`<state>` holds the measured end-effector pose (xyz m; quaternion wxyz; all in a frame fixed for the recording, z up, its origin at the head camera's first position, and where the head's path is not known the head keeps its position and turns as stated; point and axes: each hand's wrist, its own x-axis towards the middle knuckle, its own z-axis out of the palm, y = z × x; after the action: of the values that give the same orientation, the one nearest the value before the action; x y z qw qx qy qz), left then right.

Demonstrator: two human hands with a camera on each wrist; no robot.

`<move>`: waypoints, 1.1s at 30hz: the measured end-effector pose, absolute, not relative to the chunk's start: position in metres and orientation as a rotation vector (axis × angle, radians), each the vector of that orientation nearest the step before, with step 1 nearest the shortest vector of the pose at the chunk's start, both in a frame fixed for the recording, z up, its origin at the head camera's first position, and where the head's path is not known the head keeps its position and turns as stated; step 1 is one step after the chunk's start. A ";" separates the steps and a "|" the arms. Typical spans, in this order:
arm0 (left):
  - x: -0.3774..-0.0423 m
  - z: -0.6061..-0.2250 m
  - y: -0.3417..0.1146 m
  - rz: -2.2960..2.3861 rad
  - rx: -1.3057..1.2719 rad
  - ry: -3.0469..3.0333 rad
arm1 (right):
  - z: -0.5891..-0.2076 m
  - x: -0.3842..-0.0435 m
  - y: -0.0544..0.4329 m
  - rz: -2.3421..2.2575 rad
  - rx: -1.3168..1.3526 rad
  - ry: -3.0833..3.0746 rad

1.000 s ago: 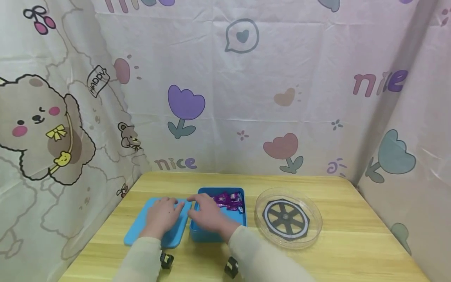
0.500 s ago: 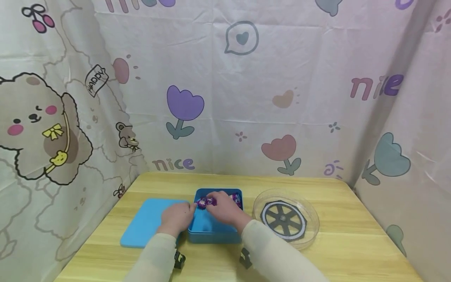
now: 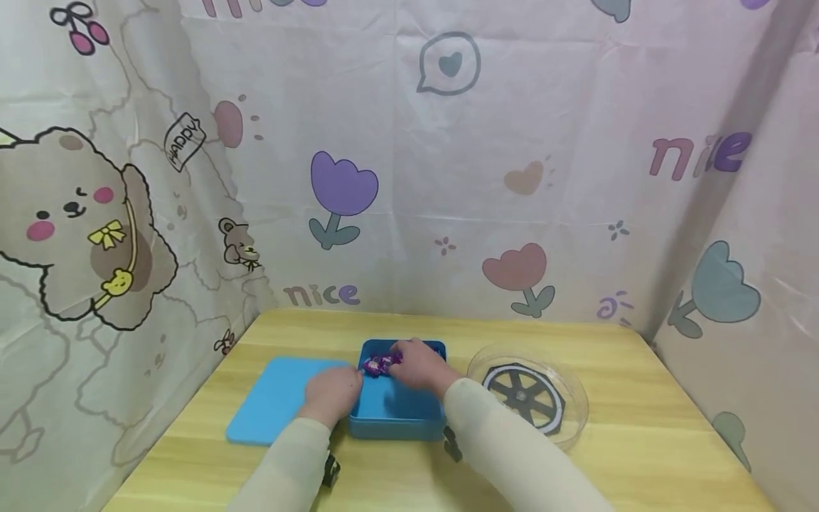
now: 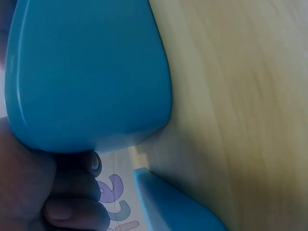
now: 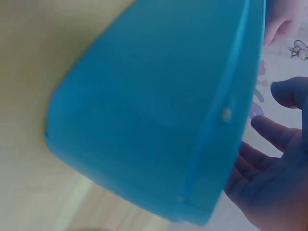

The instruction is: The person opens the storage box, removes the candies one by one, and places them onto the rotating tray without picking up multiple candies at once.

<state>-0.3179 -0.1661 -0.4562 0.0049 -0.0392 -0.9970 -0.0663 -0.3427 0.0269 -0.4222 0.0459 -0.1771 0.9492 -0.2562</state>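
Note:
A blue rectangular box (image 3: 397,429) stands uncovered on the table. Purple-wrapped candies (image 3: 379,365) lie along its far side, partly behind my right hand (image 3: 420,364). That hand reaches down into the box, fingertips at the candies; in the right wrist view its thumb and forefinger stand apart with a gap between them. My left hand (image 3: 333,392) holds the box at its left rim, and its fingers (image 4: 77,214) show curled just past the box wall (image 4: 91,77) in the left wrist view. A flat blue lid (image 3: 269,402) lies left of the box, partly under the left forearm.
To the right sits a round clear tray (image 3: 579,427) with a black-and-white wheel-like pattern (image 3: 521,395) in its middle, partly behind the right sleeve (image 3: 505,448). Printed cloth (image 3: 435,178) hangs behind the wooden table (image 3: 652,441) and at both sides.
The left hand has moved from over the lid to the box's left rim. The right hand has gone from the box's left side to the candies at its right, which now sit farther left.

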 end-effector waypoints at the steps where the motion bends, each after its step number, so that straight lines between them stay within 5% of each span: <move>1: -0.318 -0.455 -0.165 -0.201 -0.117 -3.126 | -0.420 -0.344 0.027 -0.749 -0.544 2.896; 33: -0.313 -0.449 -0.154 0.084 -0.178 -3.146 | -0.421 -0.376 0.012 -0.052 -0.629 2.972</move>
<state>-0.3130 -0.1538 -0.4494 -0.0053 -0.0566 -0.9980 0.0266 -0.3755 0.0120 -0.4214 0.0518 -0.2068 0.9769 -0.0171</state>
